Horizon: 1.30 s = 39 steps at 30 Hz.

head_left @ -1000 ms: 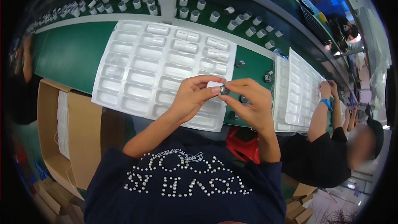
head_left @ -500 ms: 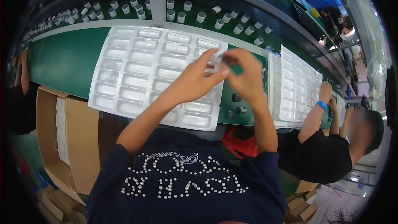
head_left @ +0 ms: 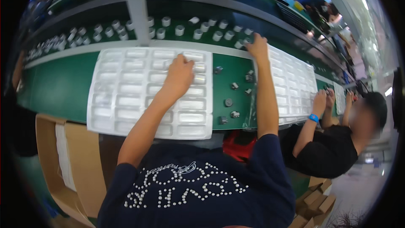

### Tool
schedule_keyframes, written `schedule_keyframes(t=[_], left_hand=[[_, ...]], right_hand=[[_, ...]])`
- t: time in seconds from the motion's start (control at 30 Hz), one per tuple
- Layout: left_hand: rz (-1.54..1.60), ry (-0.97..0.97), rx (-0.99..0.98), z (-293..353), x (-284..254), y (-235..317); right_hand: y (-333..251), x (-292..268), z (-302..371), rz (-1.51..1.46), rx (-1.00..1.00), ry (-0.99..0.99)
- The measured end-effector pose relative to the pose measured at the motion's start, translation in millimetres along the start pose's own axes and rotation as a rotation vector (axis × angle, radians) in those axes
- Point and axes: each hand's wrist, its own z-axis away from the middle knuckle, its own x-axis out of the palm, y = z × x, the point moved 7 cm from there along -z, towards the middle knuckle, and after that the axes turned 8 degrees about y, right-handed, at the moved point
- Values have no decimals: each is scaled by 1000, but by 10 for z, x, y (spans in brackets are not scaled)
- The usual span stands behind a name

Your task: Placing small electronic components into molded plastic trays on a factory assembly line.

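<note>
My left hand [head_left: 180, 76] is over the white plastic tray [head_left: 99, 122], its fingers bent together at a far compartment on the right side. What sits between those fingertips is hidden. Just right of them, white cylinders [head_left: 199, 79] lie in the compartments. My right hand [head_left: 258, 46] is stretched out to the green shelf beyond the table. Its fingers are closed on a small white cylinder [head_left: 247, 41] at the end of a group of standing white cylinders [head_left: 217, 36] with grey tops.
Small grey and black parts [head_left: 235, 114] lie on the green table [head_left: 59, 78] right of the tray. Further right are another white tray [head_left: 291, 84] and a co-worker with a blue wristband [head_left: 313, 118]. An open cardboard box [head_left: 84, 156] stands at lower left. A metal post [head_left: 137, 8] rises behind the tray.
My hands were together over the tray's right edge, handling a small part. They have separated: the left moved onto the tray, the right outward to the shelf. The view has shifted.
</note>
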Motion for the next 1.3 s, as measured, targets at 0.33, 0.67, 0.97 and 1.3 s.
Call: schedule_keyframes(t=[0.33, 0.67, 0.97, 1.3], left_hand=[[142, -117, -59, -66, -15, -71], [647, -29, -321, 123, -508, 272], [1491, -144, -750, 637, -411, 253], [1687, -239, -771, 660, -388, 525]], right_hand=[[-1240, -301, 1154, -563, -529, -571], [-1001, -716, 1122, -837, 30, -470], [-1283, -928, 1394, -1437, 454, -715], [-1660, -1423, 1582, -1427, 36, -432]])
